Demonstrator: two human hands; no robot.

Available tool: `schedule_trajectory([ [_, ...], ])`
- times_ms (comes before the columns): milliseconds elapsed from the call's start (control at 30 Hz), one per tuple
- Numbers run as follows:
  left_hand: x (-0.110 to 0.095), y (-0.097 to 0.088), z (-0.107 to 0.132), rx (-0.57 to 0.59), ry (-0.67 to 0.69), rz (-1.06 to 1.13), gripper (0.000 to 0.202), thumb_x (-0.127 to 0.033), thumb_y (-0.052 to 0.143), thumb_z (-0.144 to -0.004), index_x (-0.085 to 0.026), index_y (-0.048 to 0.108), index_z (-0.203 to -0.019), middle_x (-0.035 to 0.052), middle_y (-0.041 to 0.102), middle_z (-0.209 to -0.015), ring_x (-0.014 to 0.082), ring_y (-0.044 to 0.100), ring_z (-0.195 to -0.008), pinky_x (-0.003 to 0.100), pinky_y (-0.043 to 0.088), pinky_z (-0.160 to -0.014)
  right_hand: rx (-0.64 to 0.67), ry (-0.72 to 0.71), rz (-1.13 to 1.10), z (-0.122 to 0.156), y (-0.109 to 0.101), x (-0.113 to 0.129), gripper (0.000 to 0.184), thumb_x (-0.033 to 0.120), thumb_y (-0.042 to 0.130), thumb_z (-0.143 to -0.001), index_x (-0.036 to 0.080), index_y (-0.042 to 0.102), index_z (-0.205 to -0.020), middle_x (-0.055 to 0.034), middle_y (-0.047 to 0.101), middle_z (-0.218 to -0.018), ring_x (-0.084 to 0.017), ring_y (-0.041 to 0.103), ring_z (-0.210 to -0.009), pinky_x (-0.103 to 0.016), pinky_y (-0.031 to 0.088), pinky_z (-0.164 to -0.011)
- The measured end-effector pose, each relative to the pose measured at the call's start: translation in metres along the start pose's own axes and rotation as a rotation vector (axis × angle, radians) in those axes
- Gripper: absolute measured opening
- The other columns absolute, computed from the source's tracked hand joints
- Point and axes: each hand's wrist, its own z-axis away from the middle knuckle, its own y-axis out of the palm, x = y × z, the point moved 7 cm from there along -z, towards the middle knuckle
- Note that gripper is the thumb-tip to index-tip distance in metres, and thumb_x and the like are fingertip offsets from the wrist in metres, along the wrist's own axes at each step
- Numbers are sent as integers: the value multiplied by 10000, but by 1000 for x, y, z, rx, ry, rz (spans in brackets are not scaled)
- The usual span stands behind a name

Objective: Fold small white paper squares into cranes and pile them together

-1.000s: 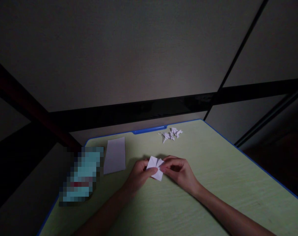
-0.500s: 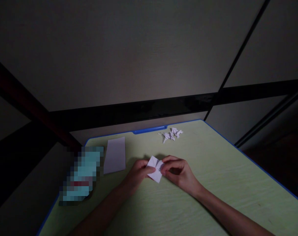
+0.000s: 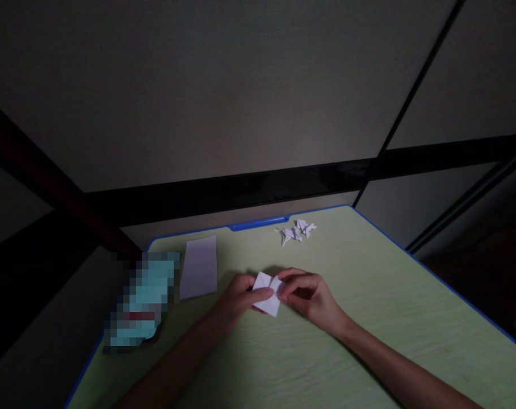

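Observation:
Between my two hands is a small folded square of white paper [image 3: 268, 301], turned so that one corner points towards me. Crease lines show on its face, and a flap stands up along its right side. My left hand [image 3: 240, 295] is closed on the left part, with the thumb across the front and the fingers hidden behind. On the right, the thumb and fingertips of my right hand [image 3: 306, 289] pinch the right corner and flap. Beyond the hands lie white folded paper figures [image 3: 295, 233], close together.
A stack of white paper [image 3: 199, 270] lies to the left on the pale green table [image 3: 368, 295], which has a blue edge. Beside it is a blurred-out teal item [image 3: 145, 301]. A blue ledge [image 3: 260, 224] runs along the back, below a light wall panel.
My left thumb has slid slightly right across the paper, and the paper has turned a little. My right fingers still pinch its right side. Everything else stays put.

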Motion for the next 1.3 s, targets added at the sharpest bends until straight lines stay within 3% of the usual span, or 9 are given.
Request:
schedule_trajectory([
  [200,3,0,0,37,-14,13,154,-241,632,-571,-94,621,-617,4,589,-533,110,516,-497,203,384,-483,10,-10,-19,0,1,2,57,159,632,-616,178,646,-565,-53,562,-846,-139,540,-716,-264,419,-638],
  [567,-2,-3,1,-39,25,-70,140,-225,627,-543,-96,602,-591,-21,539,-497,86,445,-468,186,304,-448,76,15,-79,-1,7,4,68,185,614,-632,153,566,-595,-49,510,-855,-116,501,-680,-242,391,-594],
  [700,-3,-4,3,-108,59,-93,181,-253,607,-568,-87,605,-640,-1,556,-538,100,463,-498,194,323,-465,64,84,-190,-2,5,2,138,245,582,-657,171,474,-703,-2,508,-696,-102,467,-613,-215,355,-534],
  [800,-5,-3,5,-159,116,-107,157,-254,594,-586,-101,596,-616,1,552,-558,104,472,-519,194,341,-477,7,158,-80,-2,4,-4,165,299,533,-696,171,433,-666,49,429,-527,-78,386,-482,-189,287,-442],
  [967,-12,-2,7,-241,239,-189,143,-249,592,-596,-112,595,-553,11,535,-591,119,485,-572,187,362,-491,-54,169,109,0,4,-9,275,349,548,-679,166,397,-540,68,333,-463,-61,283,-430,-191,205,-398],
  [1300,-5,0,6,-208,152,-76,178,-286,598,-598,-109,613,-612,11,574,-586,119,489,-535,202,362,-484,-60,155,58,-3,1,-6,234,322,566,-652,134,491,-535,25,454,-523,-85,382,-490,-217,281,-467],
])
